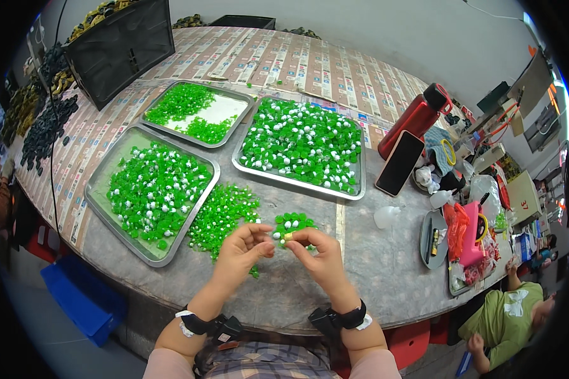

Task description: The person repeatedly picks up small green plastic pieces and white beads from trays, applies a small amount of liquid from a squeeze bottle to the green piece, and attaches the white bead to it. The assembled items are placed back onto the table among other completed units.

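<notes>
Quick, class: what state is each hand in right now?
Left hand: fingers curled; whether closed on something small cannot be told.
Right hand: fingers bent beside the green and white pieces; whether it holds one cannot be told.

The left hand (239,254) and the right hand (322,258) are bare. Each wrist wears a black strap, the left strap (196,324) and the right strap (353,316) each carrying a boxy black module on its inner side, with crumpled white material (184,322) showing at the outer edge. Pale pink sleeves (164,365) cover the upper arms; a checked garment (265,362), greyish with lighter lines, covers the lap.
</notes>
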A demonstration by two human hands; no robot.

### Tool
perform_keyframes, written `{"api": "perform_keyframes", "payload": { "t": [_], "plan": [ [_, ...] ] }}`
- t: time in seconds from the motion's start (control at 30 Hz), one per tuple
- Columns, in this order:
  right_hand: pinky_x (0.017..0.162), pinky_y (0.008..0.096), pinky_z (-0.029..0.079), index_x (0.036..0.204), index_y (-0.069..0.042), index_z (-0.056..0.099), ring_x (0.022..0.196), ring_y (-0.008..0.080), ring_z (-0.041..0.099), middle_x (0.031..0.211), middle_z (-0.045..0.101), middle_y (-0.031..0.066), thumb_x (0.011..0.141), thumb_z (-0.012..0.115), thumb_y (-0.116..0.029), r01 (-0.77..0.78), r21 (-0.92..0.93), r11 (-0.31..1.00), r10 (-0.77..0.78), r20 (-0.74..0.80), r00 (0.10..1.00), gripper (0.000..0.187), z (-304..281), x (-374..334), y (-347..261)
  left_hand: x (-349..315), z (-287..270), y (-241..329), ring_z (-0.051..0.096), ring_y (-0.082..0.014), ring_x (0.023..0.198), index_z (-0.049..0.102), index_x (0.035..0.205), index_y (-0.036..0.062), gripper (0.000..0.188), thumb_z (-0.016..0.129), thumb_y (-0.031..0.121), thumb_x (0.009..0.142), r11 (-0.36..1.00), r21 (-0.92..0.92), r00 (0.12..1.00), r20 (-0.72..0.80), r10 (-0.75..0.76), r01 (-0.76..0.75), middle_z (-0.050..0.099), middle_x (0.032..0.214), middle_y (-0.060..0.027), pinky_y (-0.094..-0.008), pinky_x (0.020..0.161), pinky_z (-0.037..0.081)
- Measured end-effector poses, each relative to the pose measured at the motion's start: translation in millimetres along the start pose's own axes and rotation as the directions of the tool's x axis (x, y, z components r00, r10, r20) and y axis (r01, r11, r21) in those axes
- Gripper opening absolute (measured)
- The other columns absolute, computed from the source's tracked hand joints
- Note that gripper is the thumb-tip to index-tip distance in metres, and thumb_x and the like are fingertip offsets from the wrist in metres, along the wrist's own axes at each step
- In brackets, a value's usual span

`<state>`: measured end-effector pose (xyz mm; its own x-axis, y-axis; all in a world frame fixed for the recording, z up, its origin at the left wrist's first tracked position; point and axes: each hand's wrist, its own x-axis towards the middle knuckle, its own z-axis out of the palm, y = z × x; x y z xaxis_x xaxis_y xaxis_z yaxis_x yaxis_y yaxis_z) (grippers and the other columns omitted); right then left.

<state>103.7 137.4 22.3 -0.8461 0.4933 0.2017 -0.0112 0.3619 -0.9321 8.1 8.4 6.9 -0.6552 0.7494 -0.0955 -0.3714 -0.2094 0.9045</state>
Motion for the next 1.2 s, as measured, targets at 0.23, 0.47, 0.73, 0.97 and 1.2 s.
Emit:
{"api": "perform_keyframes", "payload": {
  "t": [0.23, 0.47, 0.73, 0.97, 1.2],
  "plan": [
    [0.056, 0.0259, 0.043, 0.074, -0.003, 0.058, 0.060, 0.0184, 0.054, 0.068, 0.058, 0.0063, 0.068, 0.061, -0.002, 0.309, -0.255, 0.916, -0.328, -0.035, 0.944, 0.007, -7.9, 0.2, -5.5, -2.9, 1.5, -6.9, 0.057, -0.0102, 0.070, 0.057, 0.093, -0.0004, 0.016, 0.055, 0.008, 0.079, 0.992, -0.106, 0.998, 0.020, -0.062, 0.063, 0.060, 0.082, -0.0067, -0.0229, 0.067, 0.048],
    [0.069, 0.0254, 0.041, 0.093, 0.002, 0.050, 0.078, 0.0125, 0.050, 0.087, 0.052, 0.0065, 0.080, 0.053, -0.008, 0.053, -0.310, 0.949, -0.304, -0.860, 0.411, 0.017, -135.1, -4.9, 12.6, -5.3, -0.4, -9.0, 0.057, -0.0115, 0.071, 0.057, 0.096, 0.0003, 0.018, 0.055, 0.008, 0.079, 0.984, -0.158, 0.994, -0.046, -0.096, 0.087, 0.060, 0.081, -0.0058, -0.0248, 0.068, 0.048],
    [0.074, 0.0279, 0.040, 0.105, 0.001, 0.046, 0.088, 0.0165, 0.050, 0.097, 0.054, 0.0083, 0.075, 0.060, -0.012, -0.466, -0.419, 0.779, 0.227, -0.504, 0.833, 0.036, -150.4, -7.1, 94.3, -2.2, -5.8, -6.9, 0.057, -0.0133, 0.070, 0.057, 0.093, 0.0010, 0.016, 0.055, 0.005, 0.078, 0.957, -0.259, 0.987, -0.052, -0.149, 0.131, 0.059, 0.080, -0.0072, -0.0271, 0.067, 0.049],
    [0.066, 0.0200, 0.040, 0.101, 0.002, 0.047, 0.074, 0.0100, 0.052, 0.088, 0.057, 0.0070, 0.078, 0.058, -0.016, -0.016, 0.105, 0.994, 0.057, -0.400, 0.915, 0.031, -86.5, 4.2, -3.7, -2.2, -13.7, -5.3, 0.057, -0.0127, 0.068, 0.056, 0.088, 0.0016, 0.012, 0.057, 0.006, 0.077, 0.908, -0.396, 0.983, -0.057, -0.173, 0.137, 0.059, 0.077, -0.0071, -0.0263, 0.064, 0.050],
    [0.058, 0.0188, 0.038, 0.086, -0.003, 0.048, 0.066, 0.0083, 0.047, 0.075, 0.048, 0.0006, 0.057, 0.074, -0.042, 0.214, 0.086, 0.973, -0.144, -0.495, 0.857, 0.055, -29.5, -2.8, -43.9, -2.9, -13.7, -1.5, 0.058, -0.0129, 0.066, 0.055, 0.084, 0.0027, 0.009, 0.058, 0.007, 0.076, 0.883, -0.440, 0.983, -0.006, -0.184, 0.162, 0.059, 0.075, -0.0071, -0.0253, 0.062, 0.050]
  ]
}}
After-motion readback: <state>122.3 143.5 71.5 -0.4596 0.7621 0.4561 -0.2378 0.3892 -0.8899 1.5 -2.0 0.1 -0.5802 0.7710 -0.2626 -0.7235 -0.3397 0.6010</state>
